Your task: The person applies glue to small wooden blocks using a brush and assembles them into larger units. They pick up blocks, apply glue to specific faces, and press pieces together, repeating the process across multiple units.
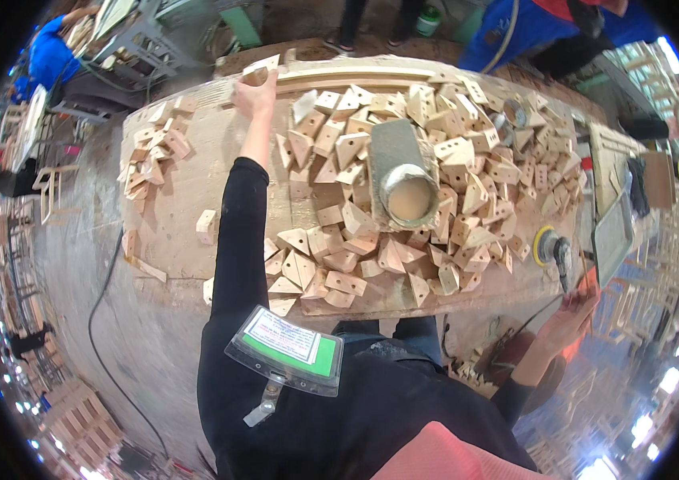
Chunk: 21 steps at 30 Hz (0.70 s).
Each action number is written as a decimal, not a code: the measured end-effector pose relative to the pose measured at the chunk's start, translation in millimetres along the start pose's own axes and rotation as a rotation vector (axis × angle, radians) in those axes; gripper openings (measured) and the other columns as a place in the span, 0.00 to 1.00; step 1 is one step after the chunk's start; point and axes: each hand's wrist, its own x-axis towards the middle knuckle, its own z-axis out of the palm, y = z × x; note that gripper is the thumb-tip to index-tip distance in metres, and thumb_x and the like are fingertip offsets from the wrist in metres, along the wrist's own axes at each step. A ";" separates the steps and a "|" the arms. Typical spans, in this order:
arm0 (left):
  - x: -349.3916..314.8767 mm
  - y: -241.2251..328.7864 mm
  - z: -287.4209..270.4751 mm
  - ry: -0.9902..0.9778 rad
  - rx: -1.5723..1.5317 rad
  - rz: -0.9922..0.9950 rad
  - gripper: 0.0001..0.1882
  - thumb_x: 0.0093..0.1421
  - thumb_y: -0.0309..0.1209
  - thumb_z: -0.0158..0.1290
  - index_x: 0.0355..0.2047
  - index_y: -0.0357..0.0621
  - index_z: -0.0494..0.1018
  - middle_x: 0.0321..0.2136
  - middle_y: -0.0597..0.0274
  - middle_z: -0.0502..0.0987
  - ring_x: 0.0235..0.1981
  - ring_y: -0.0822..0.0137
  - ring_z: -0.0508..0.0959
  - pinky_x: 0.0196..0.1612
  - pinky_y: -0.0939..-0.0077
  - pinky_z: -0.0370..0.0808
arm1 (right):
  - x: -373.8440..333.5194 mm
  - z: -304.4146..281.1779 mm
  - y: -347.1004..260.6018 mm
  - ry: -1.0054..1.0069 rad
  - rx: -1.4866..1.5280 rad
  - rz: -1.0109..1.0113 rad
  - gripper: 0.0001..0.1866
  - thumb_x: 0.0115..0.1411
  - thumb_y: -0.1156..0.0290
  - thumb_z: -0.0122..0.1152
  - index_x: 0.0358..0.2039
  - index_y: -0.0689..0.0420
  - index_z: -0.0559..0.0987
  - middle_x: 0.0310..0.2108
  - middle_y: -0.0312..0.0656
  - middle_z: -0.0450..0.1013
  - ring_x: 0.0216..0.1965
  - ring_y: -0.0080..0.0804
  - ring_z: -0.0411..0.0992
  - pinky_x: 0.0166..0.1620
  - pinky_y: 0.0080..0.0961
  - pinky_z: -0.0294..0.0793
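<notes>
My left arm reaches to the far edge of the table, where my left hand [255, 96] grips a pale wooden corner block [263, 64]. Low on the right, beside the table edge, my right hand [567, 318] has its fingers stretched out, slightly blurred; nothing shows in its grasp. Just above it lies a round sander [549, 246] with a yellow-rimmed pad. A large heap of drilled wooden corner blocks [455, 152] covers the middle and right of the table, and a smaller pile [155, 152] sits at the left.
Amid the heap stands a tin [410, 197] of beige stuff against a grey rectangular block [394, 144]. Long wooden strips [339, 74] run along the far edge. A grey tray [614, 238] leans at the right. A hose [96, 312] trails over the floor; other people work beyond the table.
</notes>
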 end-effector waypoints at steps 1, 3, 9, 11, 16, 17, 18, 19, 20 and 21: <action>-12.3 5.1 19.1 -0.039 0.188 0.039 0.42 0.45 0.60 0.60 0.48 0.34 0.70 0.44 0.48 0.76 0.50 0.52 0.72 0.53 0.58 0.67 | -4.1 -4.2 -3.9 0.063 -0.050 -0.034 0.20 0.67 0.60 0.52 0.52 0.61 0.72 0.39 0.35 0.71 0.40 0.23 0.69 0.43 0.19 0.68; -19.2 -12.9 26.9 -0.048 0.331 0.049 0.49 0.44 0.62 0.59 0.53 0.33 0.65 0.55 0.43 0.67 0.59 0.47 0.62 0.60 0.51 0.59 | 0.7 -5.5 -6.4 0.084 -0.114 -0.091 0.19 0.67 0.59 0.51 0.50 0.60 0.73 0.42 0.39 0.73 0.43 0.26 0.70 0.42 0.21 0.69; -21.7 5.7 27.4 -0.016 0.405 -0.053 0.65 0.37 0.69 0.61 0.60 0.25 0.52 0.59 0.30 0.57 0.60 0.38 0.59 0.59 0.45 0.58 | 37.5 -8.0 -6.2 -0.048 -0.436 -0.287 0.20 0.71 0.57 0.41 0.48 0.62 0.72 0.47 0.47 0.72 0.44 0.32 0.74 0.41 0.26 0.76; -5.8 -1.1 -20.1 0.152 0.339 0.145 0.57 0.40 0.64 0.63 0.57 0.27 0.59 0.56 0.33 0.61 0.56 0.43 0.65 0.56 0.52 0.64 | 60.9 -3.9 1.7 -0.219 -0.461 -0.315 0.22 0.71 0.57 0.39 0.48 0.63 0.71 0.45 0.46 0.74 0.43 0.31 0.75 0.40 0.24 0.75; -152.7 148.6 -65.0 -0.240 -0.582 0.493 0.21 0.56 0.29 0.60 0.48 0.34 0.71 0.43 0.55 0.75 0.41 0.66 0.75 0.49 0.75 0.71 | 117.9 -35.2 39.7 -0.362 -0.931 -0.292 0.17 0.69 0.59 0.44 0.49 0.56 0.73 0.37 0.49 0.78 0.40 0.38 0.78 0.41 0.28 0.75; -199.4 173.2 -80.9 -0.322 -0.626 0.574 0.20 0.56 0.29 0.60 0.48 0.35 0.71 0.42 0.58 0.75 0.41 0.67 0.75 0.48 0.75 0.71 | 134.2 -38.6 53.5 -0.401 -1.033 -0.314 0.16 0.68 0.60 0.47 0.49 0.54 0.74 0.35 0.50 0.78 0.39 0.41 0.78 0.41 0.30 0.75; -242.3 193.9 -94.2 -0.401 -0.662 0.647 0.19 0.57 0.30 0.59 0.47 0.36 0.72 0.42 0.61 0.75 0.41 0.68 0.75 0.48 0.75 0.71 | 151.1 -40.0 67.7 -0.384 -1.175 -0.310 0.15 0.66 0.60 0.49 0.49 0.53 0.74 0.37 0.48 0.78 0.41 0.42 0.77 0.42 0.32 0.74; -286.8 203.3 -98.4 -0.554 -0.658 0.602 0.18 0.57 0.30 0.59 0.48 0.40 0.72 0.42 0.60 0.75 0.40 0.66 0.75 0.48 0.73 0.71 | 168.4 -39.5 82.2 -0.367 -1.310 -0.313 0.15 0.64 0.61 0.52 0.49 0.52 0.75 0.39 0.46 0.78 0.42 0.42 0.76 0.43 0.34 0.74; -330.8 237.6 -104.7 -0.611 -0.375 0.757 0.19 0.57 0.30 0.58 0.48 0.43 0.72 0.42 0.59 0.74 0.41 0.66 0.75 0.48 0.71 0.72 | 185.7 -44.4 94.5 -0.323 -1.474 -0.314 0.15 0.63 0.61 0.55 0.49 0.50 0.75 0.41 0.45 0.78 0.44 0.43 0.76 0.44 0.36 0.73; -360.7 248.1 -86.7 -0.715 -0.466 0.714 0.20 0.55 0.30 0.59 0.48 0.43 0.72 0.43 0.56 0.73 0.42 0.63 0.75 0.48 0.69 0.72 | 201.7 -47.1 106.0 -0.329 -1.463 -0.312 0.16 0.61 0.62 0.57 0.49 0.50 0.75 0.41 0.46 0.77 0.44 0.45 0.75 0.45 0.38 0.73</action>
